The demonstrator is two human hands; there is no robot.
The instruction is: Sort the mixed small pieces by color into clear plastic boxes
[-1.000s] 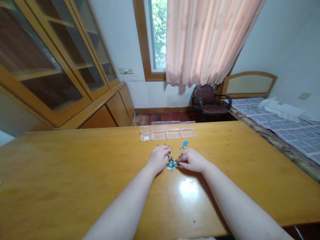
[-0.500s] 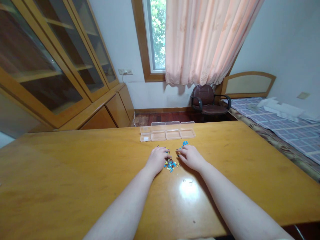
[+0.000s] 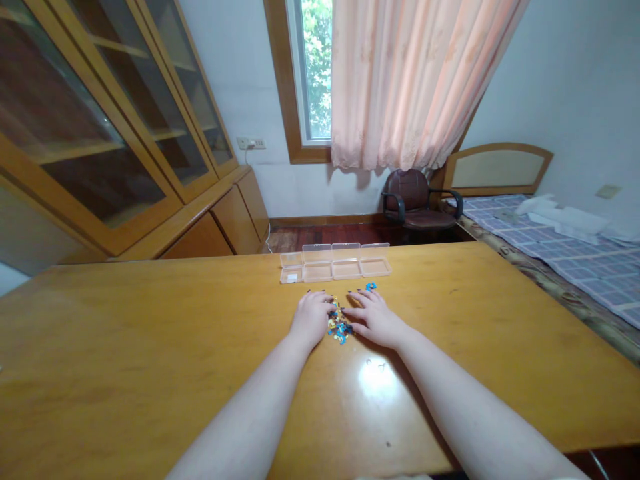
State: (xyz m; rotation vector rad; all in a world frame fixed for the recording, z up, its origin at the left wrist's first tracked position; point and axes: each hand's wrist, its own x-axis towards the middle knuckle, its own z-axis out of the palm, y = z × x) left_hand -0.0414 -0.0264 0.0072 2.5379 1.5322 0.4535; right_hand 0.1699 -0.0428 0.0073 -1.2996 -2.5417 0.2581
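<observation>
A small pile of blue and yellow bits lies on the wooden table, between my two hands. My left hand rests palm down at the pile's left edge, fingers loosely spread. On the other side my right hand lies flat with fingers stretched toward the pile. A few blue bits sit apart just beyond my right fingertips. Further back stands a clear plastic compartment box with its lids open.
Glass-door wooden cabinets line the left wall. Beyond the table's far edge are a dark office chair, a window with a pink curtain, and a bed on the right.
My right hand moved forward from beside the pile toward the separate blue bits, then opened flat. My left hand shifted slightly forward. The pile is gathered a little tighter.
</observation>
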